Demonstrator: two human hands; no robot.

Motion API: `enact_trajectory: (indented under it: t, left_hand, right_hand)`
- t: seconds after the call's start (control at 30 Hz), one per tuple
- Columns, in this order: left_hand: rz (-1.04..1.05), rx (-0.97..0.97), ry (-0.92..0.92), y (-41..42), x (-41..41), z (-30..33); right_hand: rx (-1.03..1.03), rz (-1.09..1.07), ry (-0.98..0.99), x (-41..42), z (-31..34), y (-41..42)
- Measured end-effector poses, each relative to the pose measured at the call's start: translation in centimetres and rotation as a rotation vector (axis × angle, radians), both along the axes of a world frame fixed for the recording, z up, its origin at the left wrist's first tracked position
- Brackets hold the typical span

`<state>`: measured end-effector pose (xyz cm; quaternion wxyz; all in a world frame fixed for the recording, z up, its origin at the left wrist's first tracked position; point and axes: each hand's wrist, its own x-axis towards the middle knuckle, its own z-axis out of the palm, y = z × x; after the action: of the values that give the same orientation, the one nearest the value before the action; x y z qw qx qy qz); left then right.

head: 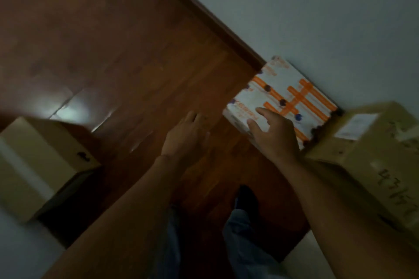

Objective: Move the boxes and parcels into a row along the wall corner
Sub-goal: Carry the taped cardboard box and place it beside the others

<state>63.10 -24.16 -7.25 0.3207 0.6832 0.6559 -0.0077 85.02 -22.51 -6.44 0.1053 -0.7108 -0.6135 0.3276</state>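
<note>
A white parcel with orange stripes [285,95] lies on the wooden floor against the pale wall. A brown cardboard box [371,156] with a label and handwriting sits right of it, also at the wall. Another cardboard box [43,161] stands apart at the left. My right hand [274,136] hovers over the striped parcel's near edge, fingers spread, holding nothing. My left hand [186,136] is open above the bare floor, left of the parcel.
A dark skirting board [204,13] runs along the wall. The wooden floor [113,52] stretches between the left box and the wall. My legs and a dark shoe [246,197] are below the hands. The picture is dim and blurred.
</note>
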Motion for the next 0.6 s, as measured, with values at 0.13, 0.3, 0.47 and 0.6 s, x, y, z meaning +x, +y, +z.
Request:
enact_trajectory:
  t: [0.13,0.3,0.47,0.6]
  left_hand:
    - [0.164,-0.035,0.028,-2.6,-9.3,-0.7]
    - [0.365,-0.071,0.065,-6.4,-21.3,-0.9]
    - [0.627,-0.053,0.086,-10.6,-32.4,-0.7]
    - [0.79,-0.076,0.141,-14.3,-39.8,-1.6]
  right_hand:
    - [-0.033,0.13,0.001,-9.8,-0.1,1.0]
    - [-0.12,0.313,0.007,-22.6,-0.5,1.3]
    - [-0.14,0.519,0.024,-35.6,-0.7,1.5]
    - [-0.134,0.683,0.042,-44.8,-1.8,1.3]
